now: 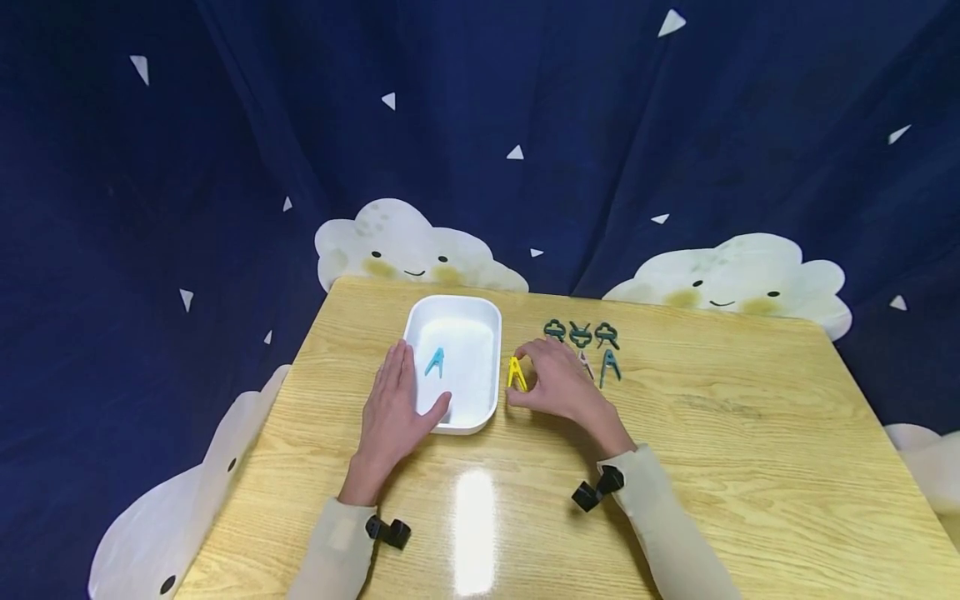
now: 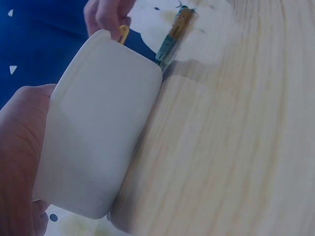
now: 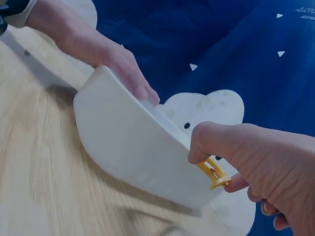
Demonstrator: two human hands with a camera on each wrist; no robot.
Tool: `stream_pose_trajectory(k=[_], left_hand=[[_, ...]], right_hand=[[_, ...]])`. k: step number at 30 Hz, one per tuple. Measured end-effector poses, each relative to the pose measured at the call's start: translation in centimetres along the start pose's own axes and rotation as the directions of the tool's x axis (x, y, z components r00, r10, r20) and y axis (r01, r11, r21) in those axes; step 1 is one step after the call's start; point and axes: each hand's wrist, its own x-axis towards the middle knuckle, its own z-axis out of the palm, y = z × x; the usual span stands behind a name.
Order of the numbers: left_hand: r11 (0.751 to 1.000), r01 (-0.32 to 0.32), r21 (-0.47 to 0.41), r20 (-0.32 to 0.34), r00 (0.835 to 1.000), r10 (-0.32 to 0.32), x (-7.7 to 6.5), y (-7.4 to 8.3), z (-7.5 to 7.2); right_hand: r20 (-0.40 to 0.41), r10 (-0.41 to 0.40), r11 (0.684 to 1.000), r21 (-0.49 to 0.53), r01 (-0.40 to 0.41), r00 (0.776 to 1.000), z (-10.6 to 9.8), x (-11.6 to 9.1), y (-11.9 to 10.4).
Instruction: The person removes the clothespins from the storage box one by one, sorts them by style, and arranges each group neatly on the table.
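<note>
My right hand (image 1: 557, 379) pinches a yellow clothespin (image 1: 517, 373) between thumb and forefinger, just right of the white tray (image 1: 498, 358). In the right wrist view the yellow clothespin (image 3: 216, 176) shows between the fingertips, beside the tray wall (image 3: 133, 142). My left hand (image 1: 393, 408) rests on the tray's left rim with its fingers straight, the thumb reaching over the near edge. Inside the tray lies a light blue clothespin (image 1: 436, 362). Partly hidden behind my right hand is a pink clothespin (image 1: 586, 364), with a teal clothespin (image 1: 611, 367) to its right.
Farther back stands a row of dark green clips: a left clip (image 1: 555, 330), a middle clip (image 1: 581, 335) and a right clip (image 1: 607, 335). The wooden table (image 1: 720, 450) ends at a dark blue curtain (image 1: 465, 108) printed with clouds and white triangles.
</note>
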Motion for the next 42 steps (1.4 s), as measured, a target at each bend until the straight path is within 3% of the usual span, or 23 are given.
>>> stream_pose_trajectory(k=[20,30,42], left_hand=[[1.000,0.005,-0.004,-0.001,1.000,-0.005,0.2,0.1,-0.1],[1.000,0.014,-0.002,0.009,1.000,-0.014,0.2,0.0,-0.1],[1.000,0.006,0.002,0.004,1.000,-0.007,0.2,0.1,-0.2]], right_hand=[[-0.032,0.012,0.997,-0.072,-0.015,0.999,-0.4,-4.5,5.7],[-0.028,0.059,0.993,-0.097,-0.061,0.998,-0.6,-6.3,7.4],[-0.044,0.087,0.990,-0.104,-0.091,0.995,-1.1,-7.2,8.2]])
